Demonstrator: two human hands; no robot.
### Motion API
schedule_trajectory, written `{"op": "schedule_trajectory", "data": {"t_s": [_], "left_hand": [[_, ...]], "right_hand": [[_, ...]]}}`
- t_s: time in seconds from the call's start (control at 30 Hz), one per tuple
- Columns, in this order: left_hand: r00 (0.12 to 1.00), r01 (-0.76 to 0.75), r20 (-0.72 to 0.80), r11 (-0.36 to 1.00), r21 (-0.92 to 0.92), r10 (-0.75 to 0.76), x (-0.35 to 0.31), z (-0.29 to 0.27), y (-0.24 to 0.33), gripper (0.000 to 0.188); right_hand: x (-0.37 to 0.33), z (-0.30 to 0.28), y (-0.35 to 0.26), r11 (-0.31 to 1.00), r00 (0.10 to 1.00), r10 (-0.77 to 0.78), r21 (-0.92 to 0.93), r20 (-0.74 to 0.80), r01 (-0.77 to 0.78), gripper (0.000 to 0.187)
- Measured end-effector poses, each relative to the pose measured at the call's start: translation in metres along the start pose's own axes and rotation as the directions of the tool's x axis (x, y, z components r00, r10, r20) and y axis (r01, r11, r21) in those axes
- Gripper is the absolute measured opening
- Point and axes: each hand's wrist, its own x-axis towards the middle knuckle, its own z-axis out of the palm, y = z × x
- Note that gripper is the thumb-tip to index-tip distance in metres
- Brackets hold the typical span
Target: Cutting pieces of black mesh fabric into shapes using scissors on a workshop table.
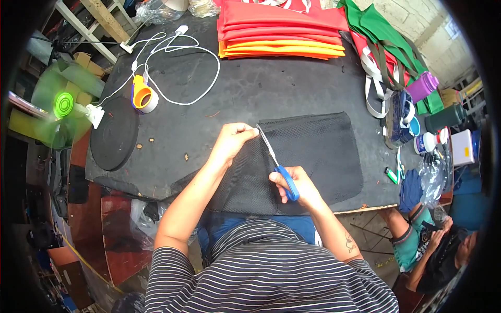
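Observation:
Black mesh fabric (323, 156) lies spread over the near part of the dark table, with a fold of it hanging toward me. In my right hand (297, 185) is a pair of scissors with blue handles (284, 180); the blades point up and left, along a line in the mesh. My left hand (232, 141) pinches the mesh at its far edge, right by the scissor tips. Whether the blades are apart is too fine to make out.
Red and orange folded fabric (282, 31) is stacked at the back. A tape dispenser (143, 96), white cable (182, 103), black webbing roll (116, 135) and spinning green fan (63, 105) are left. Green fabric (376, 31), a purple bottle (422, 86) and a seated person (438, 245) are right.

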Motion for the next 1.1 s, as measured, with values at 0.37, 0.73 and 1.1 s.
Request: {"op": "schedule_trajectory", "data": {"t_s": [0.37,0.73,1.1], "left_hand": [[0.966,-0.194,0.191,0.978,0.081,0.176,-0.039,0.015,0.051,0.011],[0.877,-0.071,0.481,0.987,0.143,-0.007,-0.106,-0.073,0.122,0.026],[0.822,-0.133,0.559,0.919,0.370,-0.106,-0.131,-0.055,0.122,0.030]], "right_hand": [[0.024,-0.008,-0.075,0.887,0.883,-0.456,0.025,-0.108,0.461,0.028],[-0.076,-0.057,-0.198,0.717,0.711,-0.697,-0.128,-0.094,0.686,0.037],[-0.182,-0.142,-0.229,0.666,0.670,-0.736,-0.278,-0.096,0.692,0.045]]}}
